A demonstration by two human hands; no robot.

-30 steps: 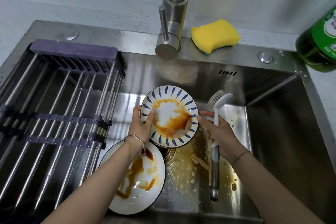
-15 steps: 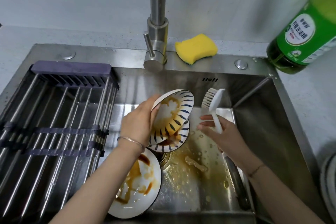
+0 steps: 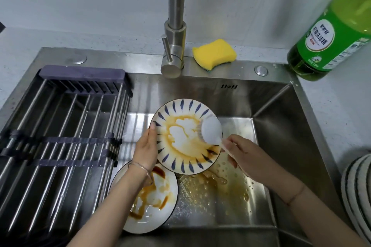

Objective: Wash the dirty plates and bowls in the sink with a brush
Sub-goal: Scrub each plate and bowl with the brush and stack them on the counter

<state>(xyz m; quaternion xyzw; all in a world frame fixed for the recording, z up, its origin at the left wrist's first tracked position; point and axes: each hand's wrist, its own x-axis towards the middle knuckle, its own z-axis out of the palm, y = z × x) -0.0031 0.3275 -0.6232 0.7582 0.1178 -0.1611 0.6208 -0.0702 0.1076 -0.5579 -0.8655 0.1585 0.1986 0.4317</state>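
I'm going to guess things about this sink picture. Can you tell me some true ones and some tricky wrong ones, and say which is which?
1. The left hand holds the striped plate. True.
2. The right hand holds a sponge. False: it holds the brush; the sponge lies on the rim of the sink, beside the tap.
3. A second plate with brown stains lies in the sink. True.
4. The green bottle stands inside the sink. False: the bottle stands on the counter, to the right of the sink.
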